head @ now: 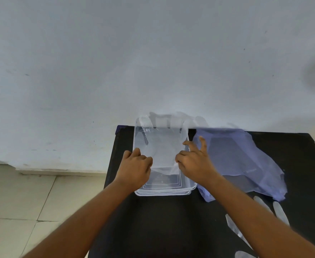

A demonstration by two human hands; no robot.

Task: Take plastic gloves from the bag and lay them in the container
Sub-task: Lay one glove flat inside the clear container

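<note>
Two bare forearms reaching in from the near edge of a black table point(153, 220), over the clear plastic container point(163, 190) at its far left corner. Left hand point(136, 168) curled at the container's left rim, fingers closed on the near edge of a clear plastic glove point(162, 146). Right hand point(195, 164) at the right rim, thumb and lower fingers pinching the same glove, index and middle fingers lifted and spread. Glove stretched flat above the container's far half, fingertips reaching past the far rim toward the white wall point(153, 53). Just beside, touching the container's right side, a crumpled blue plastic bag point(246, 161). More clear gloves point(279, 211) near the table's near right corner, partly hidden by the right forearm.
</note>
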